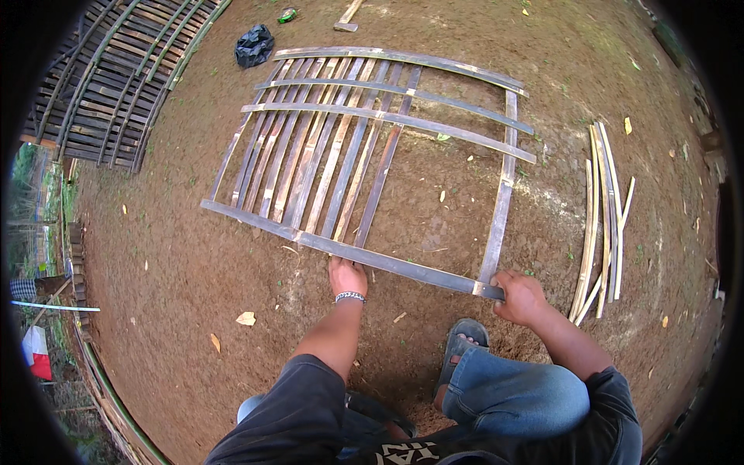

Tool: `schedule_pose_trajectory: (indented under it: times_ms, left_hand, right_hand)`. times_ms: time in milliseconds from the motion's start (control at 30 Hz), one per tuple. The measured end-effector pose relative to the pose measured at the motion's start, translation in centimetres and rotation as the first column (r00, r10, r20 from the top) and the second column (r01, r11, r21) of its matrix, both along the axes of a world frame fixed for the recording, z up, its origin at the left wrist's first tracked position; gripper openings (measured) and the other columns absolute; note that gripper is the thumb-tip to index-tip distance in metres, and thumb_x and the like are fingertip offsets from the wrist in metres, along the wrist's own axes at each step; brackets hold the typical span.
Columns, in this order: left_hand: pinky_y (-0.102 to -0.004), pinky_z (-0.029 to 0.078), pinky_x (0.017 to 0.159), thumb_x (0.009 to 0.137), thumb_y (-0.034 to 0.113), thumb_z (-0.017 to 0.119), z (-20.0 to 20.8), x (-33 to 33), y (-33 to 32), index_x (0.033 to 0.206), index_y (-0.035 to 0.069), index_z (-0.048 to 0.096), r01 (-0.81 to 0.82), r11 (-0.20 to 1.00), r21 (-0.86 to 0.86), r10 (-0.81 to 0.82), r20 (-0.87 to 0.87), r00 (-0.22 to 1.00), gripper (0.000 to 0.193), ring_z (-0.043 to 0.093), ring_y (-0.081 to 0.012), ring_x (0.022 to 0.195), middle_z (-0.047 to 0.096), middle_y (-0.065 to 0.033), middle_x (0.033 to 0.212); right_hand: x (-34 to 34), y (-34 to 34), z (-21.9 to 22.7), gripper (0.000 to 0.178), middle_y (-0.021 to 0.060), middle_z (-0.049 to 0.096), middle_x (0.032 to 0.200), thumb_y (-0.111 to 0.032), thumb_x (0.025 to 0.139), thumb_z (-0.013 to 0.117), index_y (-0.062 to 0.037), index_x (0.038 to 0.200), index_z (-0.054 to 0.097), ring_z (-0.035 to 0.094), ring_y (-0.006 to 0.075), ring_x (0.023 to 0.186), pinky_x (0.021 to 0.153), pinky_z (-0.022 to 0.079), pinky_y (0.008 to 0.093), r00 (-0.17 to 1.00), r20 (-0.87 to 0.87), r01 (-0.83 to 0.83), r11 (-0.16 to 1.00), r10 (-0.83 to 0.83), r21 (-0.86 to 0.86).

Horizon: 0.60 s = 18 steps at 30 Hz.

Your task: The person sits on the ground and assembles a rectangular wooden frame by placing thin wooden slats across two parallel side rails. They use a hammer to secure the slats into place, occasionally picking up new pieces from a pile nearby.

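A lattice panel of bamboo slats lies on the bare soil in front of me. Its long near rail runs slantwise from the far left down to the right. My left hand, with a chain bracelet at the wrist, grips this rail near its middle; the fingertips are hidden under it. At the rail's right end my right hand is closed around the corner, where a single end slat meets it. Several narrow upright slats fill the left part, crossed by long rails farther off. Between them and the end slat, soil shows through.
Loose pale bamboo strips lie at the right. A finished-looking slatted panel stands at the far left. Beyond my panel are a black plastic bag, a small green packet and a wooden-handled tool. My sandalled foot is close to the rail.
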<state>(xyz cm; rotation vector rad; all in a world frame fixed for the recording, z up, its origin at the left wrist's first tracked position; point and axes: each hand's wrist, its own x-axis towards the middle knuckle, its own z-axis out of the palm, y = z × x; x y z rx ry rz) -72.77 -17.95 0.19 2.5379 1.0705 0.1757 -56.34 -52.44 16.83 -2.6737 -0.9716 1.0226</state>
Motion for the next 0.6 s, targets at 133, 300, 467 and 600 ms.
schedule_pose_trajectory:
  times_ms: [133,300,467,600]
  left_hand:
    - [-0.0491,0.046,0.101,0.084,0.011,0.068,0.8,-1.0,-0.6,0.110,-0.002,0.070,-0.015,0.998,-0.068,0.013,-0.024,1.000,0.029,0.057,-0.0432,0.114,0.062,-0.0255,0.120]
    - [-0.0486,0.046,0.099,0.084,0.013,0.068,0.3,-1.7,-0.7,0.107,-0.001,0.071,-0.029,1.000,-0.007,0.029,0.008,1.000,0.027,0.058,-0.0409,0.111,0.063,-0.0225,0.114]
    - [-0.0498,0.046,0.099,0.082,0.011,0.070,0.5,-0.5,-0.4,0.112,-0.001,0.070,-0.012,0.999,-0.039,0.012,-0.010,1.000,0.032,0.057,-0.0437,0.113,0.062,-0.0269,0.121]
    - [-0.0497,0.046,0.099,0.081,0.010,0.071,0.0,-0.5,-0.6,0.110,-0.002,0.070,-0.024,0.999,-0.024,0.025,0.062,0.998,0.030,0.057,-0.0437,0.113,0.063,-0.0269,0.119]
  right_hand:
    - [-0.1,-0.5,-0.3,0.045,0.0137,0.065,0.108,-0.020,0.069,0.079,-0.0099,0.109,0.060,0.064,0.0344,0.105,0.092,0.052,0.0442,1.000,0.021,-0.002,1.000,0.001,0.028]
    - [0.0,-0.6,-0.5,0.045,0.0135,0.065,0.105,-0.020,0.069,0.079,-0.0099,0.107,0.060,0.064,0.0347,0.103,0.091,0.052,0.0444,1.000,0.008,-0.003,0.999,0.003,0.039]
    - [0.1,-0.2,0.0,0.042,0.0134,0.066,0.104,-0.018,0.069,0.077,-0.0099,0.105,0.059,0.065,0.0350,0.102,0.090,0.052,0.0448,1.000,0.015,0.005,0.999,-0.005,0.033]
    - [0.0,-0.3,0.1,0.040,0.0133,0.066,0.105,-0.017,0.069,0.076,-0.0098,0.105,0.060,0.065,0.0348,0.101,0.090,0.052,0.0447,1.000,0.009,0.000,0.999,0.000,0.044]
